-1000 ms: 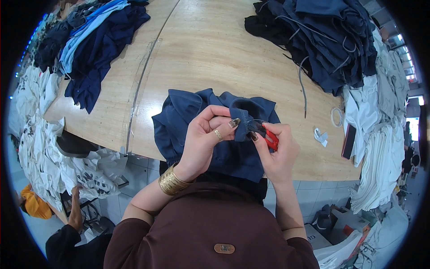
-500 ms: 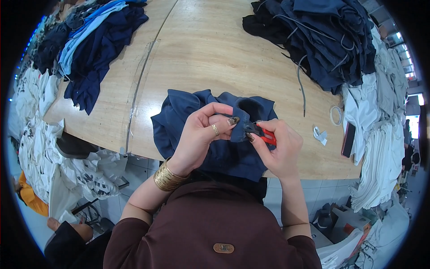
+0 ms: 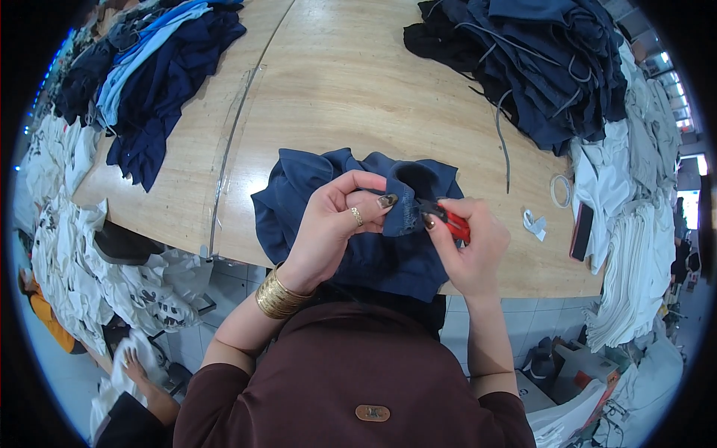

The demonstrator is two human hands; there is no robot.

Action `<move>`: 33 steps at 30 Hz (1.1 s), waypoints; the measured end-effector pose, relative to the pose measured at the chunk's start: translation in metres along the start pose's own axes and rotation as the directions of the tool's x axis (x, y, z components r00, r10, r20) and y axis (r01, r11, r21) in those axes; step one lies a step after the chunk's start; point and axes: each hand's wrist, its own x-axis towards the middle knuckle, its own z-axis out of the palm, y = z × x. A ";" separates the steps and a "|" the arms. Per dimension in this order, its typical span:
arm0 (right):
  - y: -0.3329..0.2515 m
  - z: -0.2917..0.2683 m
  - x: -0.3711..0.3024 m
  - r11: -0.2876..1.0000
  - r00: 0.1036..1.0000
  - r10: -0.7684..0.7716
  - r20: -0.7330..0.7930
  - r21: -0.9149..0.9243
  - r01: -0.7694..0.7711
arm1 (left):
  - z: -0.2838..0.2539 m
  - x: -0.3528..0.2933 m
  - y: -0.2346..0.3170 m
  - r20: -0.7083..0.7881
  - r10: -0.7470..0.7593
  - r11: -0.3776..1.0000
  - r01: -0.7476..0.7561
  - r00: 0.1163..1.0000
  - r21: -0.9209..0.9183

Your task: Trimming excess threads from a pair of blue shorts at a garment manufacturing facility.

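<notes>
A dark blue garment (image 3: 299, 190) lies bunched at the table's near edge. My left hand (image 3: 340, 216) pinches its hemmed opening, thumb on top of the stitched band, and holds that part raised. In my right hand (image 3: 478, 239) are red-handled thread snips (image 3: 457, 225), their dark blades pointing left at the seam's edge. Thumb and fingers close around the handles. Whether the blade tips touch the cloth is hard to make out.
A tall pile of dark blue garments (image 3: 545, 67) with loose cords stands back right; blue and navy clothes (image 3: 160, 89) lie back left. On the right are a tape roll (image 3: 560, 192), a white scrap (image 3: 534, 224), a phone-like object (image 3: 581, 233) and stacked white cloth (image 3: 624, 269).
My right hand and the snips have drawn slightly right, away from the seam. My left hand keeps its hold. At lower left, another person's arm has reached onto white cloth.
</notes>
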 end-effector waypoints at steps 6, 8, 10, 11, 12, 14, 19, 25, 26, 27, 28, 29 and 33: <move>0.003 0.005 -0.015 0.910 0.951 0.306 0.033 0.283 -0.303 | 0.001 0.000 -0.002 -0.025 0.009 1.000 -0.009 1.000 0.000; 0.006 0.009 -0.020 0.908 0.957 0.286 0.038 0.310 -0.283 | 0.002 0.001 -0.003 -0.039 0.029 0.999 -0.029 0.999 -0.016; 0.003 0.013 -0.022 0.910 0.958 0.282 0.039 0.305 -0.281 | 0.001 -0.002 -0.003 -0.027 0.044 0.998 -0.045 0.999 -0.038; 0.002 0.014 -0.022 0.911 0.958 0.282 0.041 0.302 -0.281 | 0.001 -0.003 -0.003 -0.017 0.056 0.997 -0.056 0.998 -0.057; 0.002 0.015 -0.022 0.910 0.958 0.284 0.040 0.304 -0.283 | 0.001 -0.002 -0.003 -0.018 0.054 0.997 -0.055 0.998 -0.055; 0.002 0.018 -0.020 0.902 0.955 0.298 0.015 0.324 -0.286 | 0.002 -0.001 -0.005 -0.020 0.063 0.996 -0.064 0.998 -0.060; -0.001 0.018 -0.017 0.895 0.947 0.319 0.029 0.318 -0.311 | 0.003 -0.001 -0.009 -0.016 0.068 0.995 -0.069 0.998 -0.072; -0.002 0.019 -0.016 0.913 0.954 0.300 0.018 0.283 -0.293 | 0.003 -0.002 -0.010 -0.027 0.046 0.993 -0.048 0.999 -0.109; -0.002 0.018 -0.016 0.920 0.957 0.291 0.009 0.272 -0.283 | 0.003 -0.002 -0.010 -0.029 0.038 0.992 -0.041 0.999 -0.119; -0.002 0.018 -0.016 0.920 0.957 0.291 0.009 0.272 -0.283 | 0.003 -0.002 -0.010 -0.029 0.038 0.992 -0.041 0.999 -0.119; -0.002 0.017 -0.016 0.926 0.957 0.290 0.009 0.250 -0.283 | 0.003 -0.002 -0.010 -0.030 0.035 0.990 -0.039 0.999 -0.138; -0.003 0.017 -0.016 0.932 0.957 0.289 0.010 0.227 -0.284 | 0.003 -0.002 -0.010 -0.032 0.031 0.987 -0.036 0.999 -0.157; -0.004 0.018 -0.015 0.925 0.955 0.297 0.017 0.241 -0.292 | 0.002 -0.002 -0.010 -0.025 0.035 0.985 -0.038 0.999 -0.166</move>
